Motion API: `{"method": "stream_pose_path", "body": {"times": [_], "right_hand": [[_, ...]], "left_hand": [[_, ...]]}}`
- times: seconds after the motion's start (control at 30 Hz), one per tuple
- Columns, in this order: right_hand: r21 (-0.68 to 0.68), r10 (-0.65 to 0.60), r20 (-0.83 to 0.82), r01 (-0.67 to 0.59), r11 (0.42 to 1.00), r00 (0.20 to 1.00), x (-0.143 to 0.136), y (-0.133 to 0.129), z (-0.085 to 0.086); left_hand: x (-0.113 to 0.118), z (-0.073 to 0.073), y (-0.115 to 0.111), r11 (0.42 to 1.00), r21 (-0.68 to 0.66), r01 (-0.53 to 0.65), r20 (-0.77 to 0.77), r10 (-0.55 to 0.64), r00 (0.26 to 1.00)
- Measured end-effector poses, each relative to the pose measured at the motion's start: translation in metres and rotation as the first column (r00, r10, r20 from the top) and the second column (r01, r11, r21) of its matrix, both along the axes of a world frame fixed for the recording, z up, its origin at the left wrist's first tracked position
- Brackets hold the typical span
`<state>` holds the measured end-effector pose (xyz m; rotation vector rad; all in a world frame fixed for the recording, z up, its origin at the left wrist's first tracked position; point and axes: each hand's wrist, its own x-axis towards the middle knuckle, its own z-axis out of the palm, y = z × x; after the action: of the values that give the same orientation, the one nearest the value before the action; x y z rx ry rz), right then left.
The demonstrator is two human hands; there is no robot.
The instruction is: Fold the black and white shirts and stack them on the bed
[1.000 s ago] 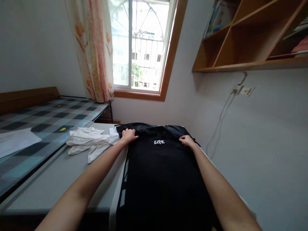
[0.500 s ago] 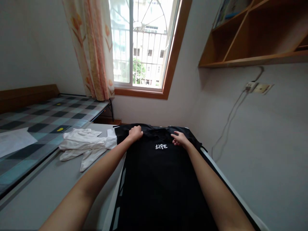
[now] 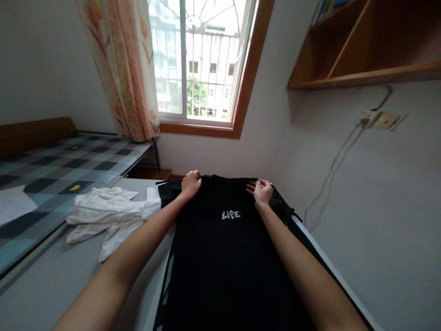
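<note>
A black T-shirt [image 3: 227,262] with small white lettering on its chest lies spread before me, collar toward the window. My left hand [image 3: 191,184] is closed on the fabric at the left of the collar, by the shoulder. At the collar's right side, my right hand [image 3: 262,191] pinches the shirt's edge between thumb and forefinger, its other fingers loosely spread. The neckline runs fairly straight between both hands. Part of each sleeve shows beyond the hands, lying on the surface.
A crumpled white garment [image 3: 106,209] lies left of the shirt on the grey tabletop [image 3: 58,285]. Farther left is a bed with a checked mattress [image 3: 89,163] and a paper sheet [image 3: 15,204]. A wall shelf [image 3: 365,76] and cables [image 3: 332,170] are on the right wall.
Both hands have moved slightly away and apart along the collar. The bunched neckline is now pulled up and smoothed. My right hand has taken hold of the shirt's edge. The view has shifted a little.
</note>
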<state>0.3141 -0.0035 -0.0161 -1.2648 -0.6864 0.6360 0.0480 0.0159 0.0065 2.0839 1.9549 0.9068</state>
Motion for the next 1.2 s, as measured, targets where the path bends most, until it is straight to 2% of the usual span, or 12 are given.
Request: {"method": "stream_pose_path", "body": {"times": [0.13,0.2,0.27,0.37,0.47,0.57,0.63,0.7,0.8,0.93,1.07,1.2], "right_hand": [[0.245,-0.107,0.123,0.075,0.967,0.987,0.000,0.026,0.029],[0.282,-0.138,0.193,0.080,0.956,0.971,0.000,0.044,0.039],[0.242,-0.143,0.259,0.079,0.967,0.955,0.001,0.063,0.039],[0.022,-0.048,0.392,0.043,0.999,0.919,0.005,0.085,0.017],[-0.231,0.157,0.498,-0.043,0.972,0.853,0.009,0.091,-0.018],[-0.301,0.242,0.503,-0.094,0.949,0.830,0.010,0.086,-0.046],[-0.317,0.265,0.514,-0.106,0.942,0.816,0.011,0.082,-0.054],[-0.324,0.279,0.537,-0.111,0.939,0.796,0.011,0.080,-0.058],[-0.324,0.289,0.578,-0.110,0.940,0.763,0.011,0.081,-0.060],[-0.297,0.270,0.624,-0.097,0.950,0.733,0.010,0.083,-0.066],[-0.265,0.256,0.641,-0.104,0.959,0.723,0.010,0.083,-0.069],[-0.272,0.301,0.670,-0.153,0.950,0.679,0.008,0.078,-0.066]], "left_hand": [[0.005,0.023,0.018,0.989,0.140,-0.040,0.059,0.032,0.998],[0.009,0.032,0.029,0.984,0.172,-0.052,0.062,0.042,0.997],[0.013,0.035,0.041,0.985,0.165,-0.054,0.052,0.046,0.998],[0.015,0.022,0.057,0.996,0.079,-0.048,0.011,0.047,0.999],[0.010,-0.003,0.069,0.997,-0.080,0.022,-0.051,-0.026,0.998],[-0.006,-0.024,0.071,0.989,-0.135,0.066,-0.081,-0.078,0.994],[-0.022,-0.031,0.068,0.992,-0.119,0.042,-0.096,-0.053,0.994],[-0.040,-0.033,0.063,0.992,-0.129,-0.003,-0.137,-0.014,0.991],[-0.063,-0.032,0.053,0.971,-0.233,-0.049,-0.227,-0.005,0.974],[-0.081,-0.033,0.039,0.944,-0.314,-0.104,-0.358,-0.016,0.933],[-0.087,-0.029,0.030,0.947,-0.297,-0.123,-0.382,0.001,0.924],[-0.091,-0.014,0.034,0.971,-0.174,-0.162,-0.375,0.086,0.923]]}}
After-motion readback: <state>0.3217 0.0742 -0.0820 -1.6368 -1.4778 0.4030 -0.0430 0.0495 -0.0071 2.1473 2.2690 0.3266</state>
